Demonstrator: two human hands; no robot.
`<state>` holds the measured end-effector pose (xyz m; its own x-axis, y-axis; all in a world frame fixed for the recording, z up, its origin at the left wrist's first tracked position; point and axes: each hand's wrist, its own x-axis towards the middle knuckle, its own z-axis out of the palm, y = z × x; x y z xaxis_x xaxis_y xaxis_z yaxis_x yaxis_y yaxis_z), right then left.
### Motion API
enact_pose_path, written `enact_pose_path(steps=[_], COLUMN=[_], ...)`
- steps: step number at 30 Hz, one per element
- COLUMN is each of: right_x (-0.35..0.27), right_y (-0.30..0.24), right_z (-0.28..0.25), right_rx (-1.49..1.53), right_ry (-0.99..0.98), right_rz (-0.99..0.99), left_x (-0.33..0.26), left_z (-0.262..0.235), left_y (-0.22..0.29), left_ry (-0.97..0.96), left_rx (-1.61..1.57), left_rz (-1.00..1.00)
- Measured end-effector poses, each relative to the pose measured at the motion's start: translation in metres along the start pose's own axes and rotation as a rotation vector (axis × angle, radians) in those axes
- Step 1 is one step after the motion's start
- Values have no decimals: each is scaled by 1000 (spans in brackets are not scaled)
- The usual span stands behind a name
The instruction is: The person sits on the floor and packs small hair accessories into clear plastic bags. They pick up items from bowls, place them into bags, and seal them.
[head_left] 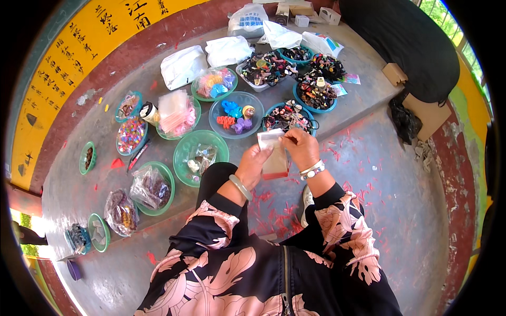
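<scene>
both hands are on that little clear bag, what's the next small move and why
Probably spread the mouth of the small clear bag. The left hand grips its side while the right hand pinches the top edge, and it looks flat and empty. The blue bowl of hair clips sits just beyond it.

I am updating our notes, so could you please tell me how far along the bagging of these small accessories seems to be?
Done: several filled clear bags sit in green bowls. In hand: the left hand and right hand hold a small clear bag at its top; I cannot tell whether it is filled. Left: loose clips fill the blue bowl and the dishes behind.
</scene>
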<state>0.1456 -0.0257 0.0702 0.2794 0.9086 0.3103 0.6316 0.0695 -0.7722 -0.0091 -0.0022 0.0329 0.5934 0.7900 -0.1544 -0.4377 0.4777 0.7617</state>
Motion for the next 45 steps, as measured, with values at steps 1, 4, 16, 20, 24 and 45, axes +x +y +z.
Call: enact_pose_path(steps=[1,4,16,20,24,45], right_x=[-1,-3,3,1,-2,-4], right_y=[0,-1,17,14,4,-3], right_z=[0,1,1,1,1,-5], right_rx=[-1,-1,366,226,7,1], right_ry=[10,21,-66,-27,86,-17], right_rz=[-55,-193,159,80,-128,-176], left_x=[1,1,-1,0,-1,1], left_z=[0,2,5,3,6,2], left_y=[-1,0,-1,-1,2,-5], left_ry=[-2,-8,-26,-26,-20,4], left_rx=[7,-21,-27,-43,-87,47], left_rz=[-1,-1,28,6,-17,34])
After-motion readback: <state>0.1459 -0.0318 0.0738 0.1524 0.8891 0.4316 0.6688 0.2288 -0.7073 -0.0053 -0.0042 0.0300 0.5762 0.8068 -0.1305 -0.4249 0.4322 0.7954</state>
